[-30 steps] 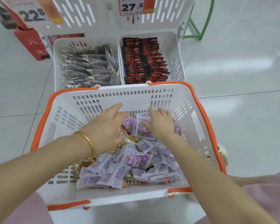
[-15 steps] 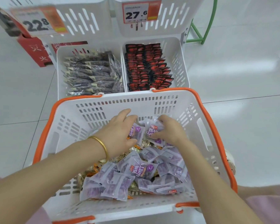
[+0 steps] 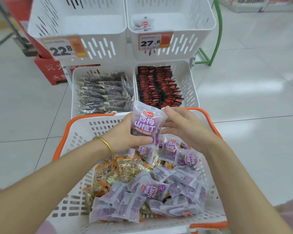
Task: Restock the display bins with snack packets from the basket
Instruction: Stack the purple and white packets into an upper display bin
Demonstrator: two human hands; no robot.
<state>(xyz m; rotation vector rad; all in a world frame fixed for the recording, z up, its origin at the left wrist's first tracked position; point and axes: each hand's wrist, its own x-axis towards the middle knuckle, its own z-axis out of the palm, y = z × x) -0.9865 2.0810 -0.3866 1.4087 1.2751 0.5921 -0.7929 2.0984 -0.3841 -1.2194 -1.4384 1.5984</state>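
Both hands have come up out of the pile since a second ago. I see the left hand (image 3: 123, 134) gripping a stack of purple packets (image 3: 145, 123) upright over the far rim of the basket (image 3: 69, 127), thumb across the front. The right hand (image 3: 181, 127), fingers nearly straight, touches the stack's right edge. The far upper right bin (image 3: 201, 27) holds one matching packet (image 3: 143, 23), with open room around it.

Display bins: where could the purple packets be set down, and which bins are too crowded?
The upper-left white slotted bin looks bare inside. The upper-right white bin is bare in front of a purple packet at its back. Crowded: the lower-left bin with grey packets, the lower-right bin with red-black packets. The left hand grips purple snack packets.
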